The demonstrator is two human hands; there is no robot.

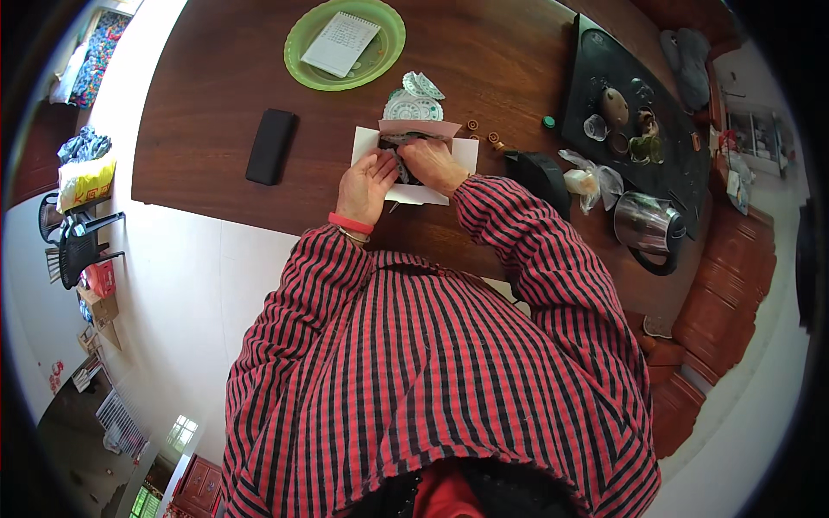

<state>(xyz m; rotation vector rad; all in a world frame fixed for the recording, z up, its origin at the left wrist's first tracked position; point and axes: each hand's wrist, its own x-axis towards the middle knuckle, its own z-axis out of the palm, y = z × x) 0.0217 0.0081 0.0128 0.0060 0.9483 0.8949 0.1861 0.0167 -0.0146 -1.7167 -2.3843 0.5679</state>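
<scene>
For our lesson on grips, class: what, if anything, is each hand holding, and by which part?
It cannot be told. The right hand dips into the open box, hiding any hold; the left hand is at the box's opening.

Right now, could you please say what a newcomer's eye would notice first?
Probably the red striped garment, filling the lower middle. Above it, the left hand and right hand are at an open white box on the table. Farther up, a green tray holds a notepad.
</scene>
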